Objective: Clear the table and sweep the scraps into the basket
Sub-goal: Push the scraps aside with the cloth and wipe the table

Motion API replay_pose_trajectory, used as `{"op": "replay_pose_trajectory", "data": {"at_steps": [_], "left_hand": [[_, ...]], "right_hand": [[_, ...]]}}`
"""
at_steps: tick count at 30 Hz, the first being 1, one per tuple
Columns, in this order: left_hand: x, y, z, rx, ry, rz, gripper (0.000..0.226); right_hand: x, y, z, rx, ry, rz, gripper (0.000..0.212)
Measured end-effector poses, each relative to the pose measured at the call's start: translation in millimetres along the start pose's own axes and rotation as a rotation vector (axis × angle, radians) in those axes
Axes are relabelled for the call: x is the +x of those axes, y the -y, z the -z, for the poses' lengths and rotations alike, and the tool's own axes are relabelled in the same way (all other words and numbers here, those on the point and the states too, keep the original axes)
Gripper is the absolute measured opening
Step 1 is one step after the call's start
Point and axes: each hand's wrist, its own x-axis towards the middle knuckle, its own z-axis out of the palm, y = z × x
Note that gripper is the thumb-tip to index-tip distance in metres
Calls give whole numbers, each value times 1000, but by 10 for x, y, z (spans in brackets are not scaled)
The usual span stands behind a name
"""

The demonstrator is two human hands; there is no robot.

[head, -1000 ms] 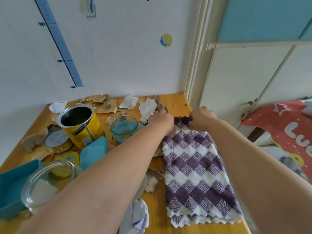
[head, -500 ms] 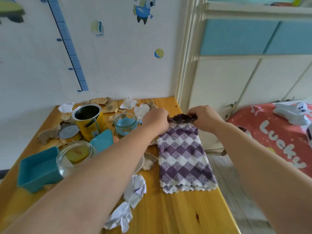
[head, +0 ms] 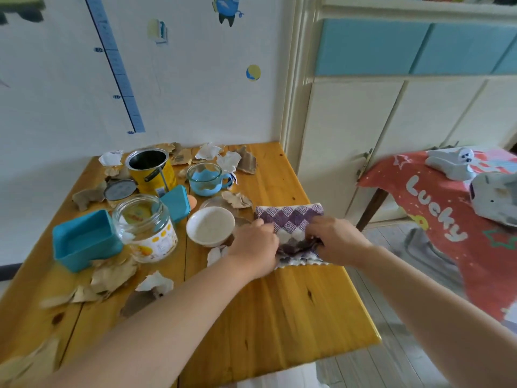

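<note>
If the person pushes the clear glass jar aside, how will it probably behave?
The glass jar stands upright and open, so it probably slides rather than rolls. Being glass, it looks fragile and may feel heavy. The blue tray beside it might block a leftward push.

Both hands, left (head: pixel 256 247) and right (head: pixel 337 242), extended forward, fingers curled closed.

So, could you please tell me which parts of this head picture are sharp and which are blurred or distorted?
Head view: the cloth, white bowl and glass jar at centre look fairly sharp; the brown scraps at lower left are smeared; the cabinet edges bow from the wide lens; lighting is soft, without hard shadows.
</note>
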Motion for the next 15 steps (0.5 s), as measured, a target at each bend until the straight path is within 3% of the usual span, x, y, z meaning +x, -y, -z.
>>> {"op": "replay_pose_trajectory", "data": {"at_steps": [5,8,9,12,15], "left_hand": [[-132,-110,-91,-31,-11,15,37],[-266,-138,-226,-27,-88,12,58],[-324,-154,-280,-18,-71,15,61],[-494,-230,-413,-140,-28,126,75],[-591,-292,-475,-289,-11,220,96]], "right_hand": [[2,-22,-26,45,-17,-67,57],[154,64,-7,55,-153,-132,47],[219,121,-31,57,-144,-173,43],[360,314,-183,31,71,-322,62],[388,433,-372,18,90,-390,73]]}}
